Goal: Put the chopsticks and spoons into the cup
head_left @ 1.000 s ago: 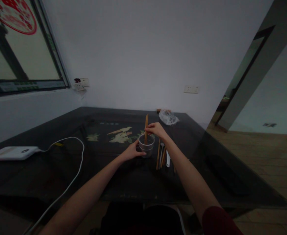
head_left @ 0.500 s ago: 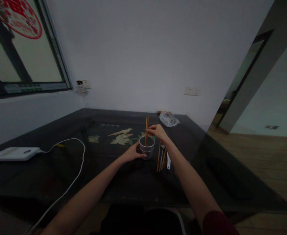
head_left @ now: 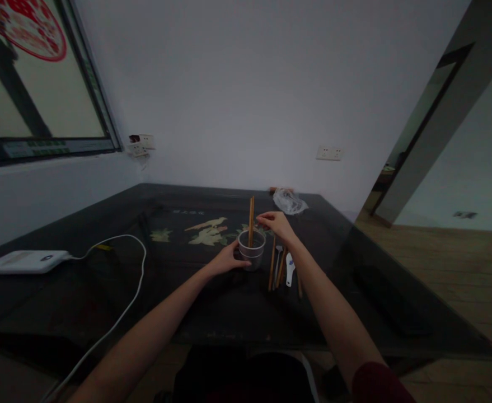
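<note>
My left hand (head_left: 228,257) is wrapped around the side of a grey metal cup (head_left: 252,260) on the dark table, with the thumb across its front. Brown chopsticks (head_left: 251,215) stand nearly upright inside the cup. Just to their right, my right hand (head_left: 274,223) hovers above the rim, apart from them, fingers loosely bent and holding nothing. Below it on the table lie more chopsticks (head_left: 271,271), a slim metal spoon (head_left: 277,268) and a white ceramic spoon (head_left: 289,273) with a blue mark. My right forearm partly hides what lies there.
A crumpled clear plastic bag (head_left: 290,202) lies at the table's back edge. On the left sits a white power bank (head_left: 25,262), its white cable (head_left: 141,268) curving over the front edge. A dark flat object (head_left: 390,302) rests on the right side of the table (head_left: 212,313).
My right hand has let go of the chopsticks and moved slightly right. The chopsticks stay standing in the cup, still held by my left hand. More of the white spoon shows.
</note>
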A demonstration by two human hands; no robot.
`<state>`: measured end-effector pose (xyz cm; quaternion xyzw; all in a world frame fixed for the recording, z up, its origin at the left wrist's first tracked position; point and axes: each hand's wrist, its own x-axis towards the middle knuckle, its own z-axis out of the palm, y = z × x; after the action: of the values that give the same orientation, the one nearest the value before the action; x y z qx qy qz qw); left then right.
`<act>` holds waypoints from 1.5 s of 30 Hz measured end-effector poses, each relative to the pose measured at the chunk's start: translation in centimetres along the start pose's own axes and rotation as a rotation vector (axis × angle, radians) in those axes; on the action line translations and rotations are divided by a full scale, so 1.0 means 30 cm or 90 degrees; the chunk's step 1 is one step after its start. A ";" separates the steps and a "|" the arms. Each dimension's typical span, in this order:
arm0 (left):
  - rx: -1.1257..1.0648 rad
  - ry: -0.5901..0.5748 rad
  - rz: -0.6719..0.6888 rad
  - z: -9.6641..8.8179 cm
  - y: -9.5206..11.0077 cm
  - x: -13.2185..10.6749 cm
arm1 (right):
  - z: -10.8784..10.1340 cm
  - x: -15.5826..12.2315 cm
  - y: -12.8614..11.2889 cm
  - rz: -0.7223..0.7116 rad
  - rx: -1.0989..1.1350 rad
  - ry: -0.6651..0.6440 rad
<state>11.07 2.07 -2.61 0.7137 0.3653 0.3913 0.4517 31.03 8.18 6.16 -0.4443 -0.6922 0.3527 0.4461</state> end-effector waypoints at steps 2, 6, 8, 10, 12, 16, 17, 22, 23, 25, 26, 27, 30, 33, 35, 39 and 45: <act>-0.001 0.002 -0.001 0.000 0.003 -0.001 | -0.041 -0.047 0.003 -0.021 0.016 0.053; 0.013 0.014 -0.009 -0.003 -0.004 0.002 | -0.129 -0.174 0.039 -0.023 0.076 0.125; 0.017 0.015 -0.017 -0.007 -0.014 0.005 | -0.163 -0.231 0.071 0.000 0.102 0.153; 0.021 0.021 -0.019 -0.010 -0.026 0.008 | -0.185 -0.268 0.106 0.029 0.110 0.184; 0.030 0.030 -0.017 -0.013 -0.036 0.011 | -0.197 -0.282 0.135 0.043 0.110 0.194; 0.034 0.034 -0.016 -0.014 -0.040 0.013 | -0.205 -0.272 0.169 0.041 0.090 0.202; 0.033 0.033 -0.018 -0.014 -0.038 0.012 | -0.206 -0.268 0.176 0.043 0.076 0.204; 0.034 0.028 -0.032 -0.011 -0.018 0.006 | -0.209 -0.259 0.217 0.057 0.009 0.198; 0.033 0.029 -0.032 -0.011 -0.014 0.005 | -0.211 -0.259 0.224 0.060 -0.003 0.195; 0.027 0.031 -0.030 -0.010 -0.009 0.003 | -0.215 -0.259 0.233 0.071 -0.040 0.191; 0.022 0.031 -0.028 -0.010 -0.008 0.003 | -0.217 -0.259 0.235 0.080 -0.063 0.189; 0.016 0.027 -0.028 -0.009 -0.007 0.002 | -0.219 -0.260 0.236 0.089 -0.089 0.186; -0.003 0.005 -0.036 -0.008 -0.006 0.001 | -0.228 -0.261 0.238 0.113 -0.163 0.180; -0.010 0.005 -0.045 -0.013 -0.003 0.001 | -0.238 -0.262 0.247 0.138 -0.237 0.184; -0.010 0.008 -0.044 -0.024 0.005 0.002 | -0.246 -0.261 0.258 0.156 -0.291 0.185; 0.002 0.036 -0.024 -0.062 0.036 0.008 | -0.255 -0.258 0.279 0.205 -0.379 0.194; 0.007 0.175 0.043 -0.117 0.087 0.018 | -0.245 -0.251 0.313 0.277 -0.460 0.163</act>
<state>8.62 2.95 0.95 0.6678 0.4015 0.4984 0.3801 42.25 5.19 -1.84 -0.7471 -0.6008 0.1157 0.2598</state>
